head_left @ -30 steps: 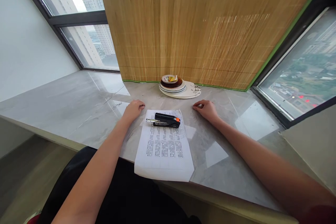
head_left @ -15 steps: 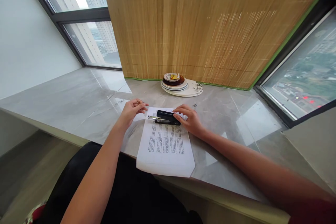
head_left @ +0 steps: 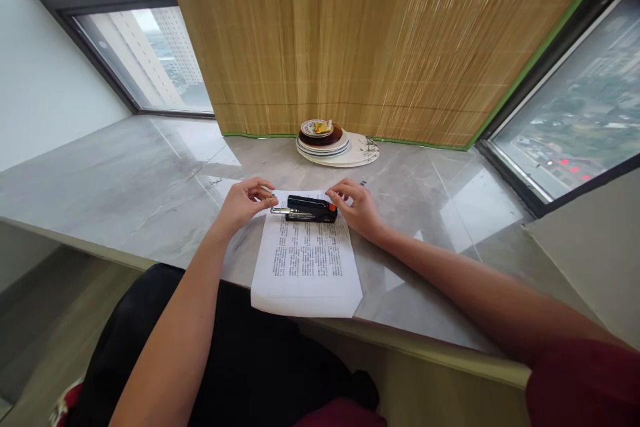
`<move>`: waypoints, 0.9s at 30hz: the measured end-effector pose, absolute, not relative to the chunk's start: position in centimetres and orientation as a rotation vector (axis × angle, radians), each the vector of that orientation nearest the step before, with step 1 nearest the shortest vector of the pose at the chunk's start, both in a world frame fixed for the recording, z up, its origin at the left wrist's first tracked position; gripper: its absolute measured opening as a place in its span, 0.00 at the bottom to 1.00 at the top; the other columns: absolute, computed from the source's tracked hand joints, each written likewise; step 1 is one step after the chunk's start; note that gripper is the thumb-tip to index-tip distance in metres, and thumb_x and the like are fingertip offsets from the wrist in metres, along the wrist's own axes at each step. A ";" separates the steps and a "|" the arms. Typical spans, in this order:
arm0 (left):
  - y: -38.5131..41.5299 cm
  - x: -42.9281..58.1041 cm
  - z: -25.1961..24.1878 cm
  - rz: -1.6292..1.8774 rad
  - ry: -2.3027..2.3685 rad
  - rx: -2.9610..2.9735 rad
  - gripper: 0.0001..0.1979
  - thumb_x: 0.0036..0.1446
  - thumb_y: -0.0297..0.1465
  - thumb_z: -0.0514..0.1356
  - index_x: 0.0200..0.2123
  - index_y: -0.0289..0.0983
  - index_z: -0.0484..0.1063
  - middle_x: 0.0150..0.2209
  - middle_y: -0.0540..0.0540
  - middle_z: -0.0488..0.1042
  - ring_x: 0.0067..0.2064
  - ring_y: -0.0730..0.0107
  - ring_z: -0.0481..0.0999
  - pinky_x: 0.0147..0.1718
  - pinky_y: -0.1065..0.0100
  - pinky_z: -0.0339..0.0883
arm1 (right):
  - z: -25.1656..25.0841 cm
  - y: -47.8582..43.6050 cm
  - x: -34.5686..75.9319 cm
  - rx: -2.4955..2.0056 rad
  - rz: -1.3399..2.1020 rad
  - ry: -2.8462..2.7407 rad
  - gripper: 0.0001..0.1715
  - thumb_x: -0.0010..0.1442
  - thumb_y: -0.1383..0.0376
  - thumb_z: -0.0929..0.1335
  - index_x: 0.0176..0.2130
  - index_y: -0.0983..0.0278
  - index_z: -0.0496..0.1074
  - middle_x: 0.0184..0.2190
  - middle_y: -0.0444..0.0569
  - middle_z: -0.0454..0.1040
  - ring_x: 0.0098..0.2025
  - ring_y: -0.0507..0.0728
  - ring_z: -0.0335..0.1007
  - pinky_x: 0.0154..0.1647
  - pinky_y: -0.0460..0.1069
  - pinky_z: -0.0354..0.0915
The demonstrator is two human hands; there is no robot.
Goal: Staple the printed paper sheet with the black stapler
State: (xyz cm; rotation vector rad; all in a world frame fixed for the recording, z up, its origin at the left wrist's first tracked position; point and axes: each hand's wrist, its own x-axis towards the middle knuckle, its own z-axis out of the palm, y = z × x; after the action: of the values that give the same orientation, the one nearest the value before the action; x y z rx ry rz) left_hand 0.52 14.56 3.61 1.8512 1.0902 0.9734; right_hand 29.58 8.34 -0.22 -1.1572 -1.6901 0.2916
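Observation:
A black stapler (head_left: pixel 311 209) with an orange patch at its right end lies across the printed sheet (head_left: pixel 307 290). Its silver metal tray (head_left: pixel 281 211) sticks out to the left. My left hand (head_left: pixel 245 203) is at that end, thumb and fingertips drawn together above the metal; a tiny thing between them is too small to name. My right hand (head_left: pixel 357 207) rests beside the stapler's right end, fingers apart and curved, holding nothing that I can see. Its thumb is close to the orange patch, and I cannot tell whether they touch.
A stack of plates (head_left: pixel 323 143) stands at the back of the grey marble sill (head_left: pixel 425 213), beside a pale oval board (head_left: pixel 363 147). A small dark item (head_left: pixel 363 183) lies behind my right hand. The bamboo blind (head_left: pixel 345 40) hangs behind, and the sill's front edge runs beneath the sheet.
My right hand has come off the stapler's top and shifted slightly right, uncovering its orange patch. My left hand's fingers have curled closer to the metal tray. The whole view has tipped downward.

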 end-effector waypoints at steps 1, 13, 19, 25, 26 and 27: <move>14.5 0.6 3.5 0.944 1.119 1.929 0.16 0.48 0.39 0.75 0.38 0.38 0.82 0.33 0.45 0.82 0.33 0.66 0.77 0.35 0.66 0.67 | -0.3 8.4 29.6 -1.156 0.281 -1.693 0.16 0.70 0.58 0.66 0.36 0.61 0.79 0.34 0.49 0.76 0.38 0.56 0.71 0.43 0.52 0.68; 14.2 1.5 2.9 0.735 1.113 2.276 0.08 0.53 0.37 0.71 0.36 0.43 0.85 0.39 0.47 0.83 0.39 0.63 0.75 0.39 0.63 0.66 | -0.4 8.5 29.4 -1.107 0.307 -1.771 0.17 0.71 0.59 0.65 0.32 0.62 0.76 0.32 0.48 0.75 0.38 0.57 0.70 0.43 0.52 0.66; 14.3 1.7 2.7 0.703 1.112 2.261 0.08 0.52 0.36 0.72 0.37 0.44 0.86 0.37 0.48 0.82 0.36 0.66 0.74 0.39 0.63 0.66 | -0.5 8.6 29.4 -1.084 0.324 -1.790 0.15 0.71 0.60 0.66 0.33 0.61 0.77 0.32 0.49 0.74 0.38 0.57 0.70 0.42 0.53 0.65; 14.4 1.8 2.5 0.690 1.107 2.292 0.08 0.52 0.35 0.72 0.36 0.43 0.85 0.35 0.48 0.79 0.35 0.67 0.73 0.37 0.64 0.65 | -0.2 8.4 29.3 -1.088 0.343 -1.833 0.13 0.71 0.59 0.66 0.38 0.61 0.78 0.35 0.50 0.76 0.40 0.58 0.71 0.45 0.54 0.66; 14.4 1.8 2.5 0.689 1.109 2.294 0.07 0.52 0.35 0.71 0.36 0.42 0.85 0.35 0.48 0.79 0.35 0.66 0.73 0.37 0.64 0.65 | -0.2 8.3 29.2 -1.084 0.354 -1.859 0.11 0.70 0.59 0.67 0.40 0.61 0.78 0.36 0.50 0.76 0.41 0.58 0.71 0.45 0.54 0.66; 14.4 1.8 2.5 0.689 1.108 2.294 0.07 0.52 0.35 0.71 0.36 0.42 0.85 0.35 0.48 0.78 0.35 0.66 0.73 0.37 0.64 0.65 | -0.2 8.3 29.2 -1.079 0.361 -1.889 0.10 0.69 0.59 0.68 0.42 0.61 0.78 0.38 0.50 0.76 0.42 0.59 0.71 0.46 0.54 0.66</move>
State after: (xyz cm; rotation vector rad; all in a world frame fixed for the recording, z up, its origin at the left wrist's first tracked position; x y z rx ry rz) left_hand 1.83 14.36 2.54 2.2941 1.1080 0.6893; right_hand 29.21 8.32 -0.17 -1.0790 -1.8893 0.3613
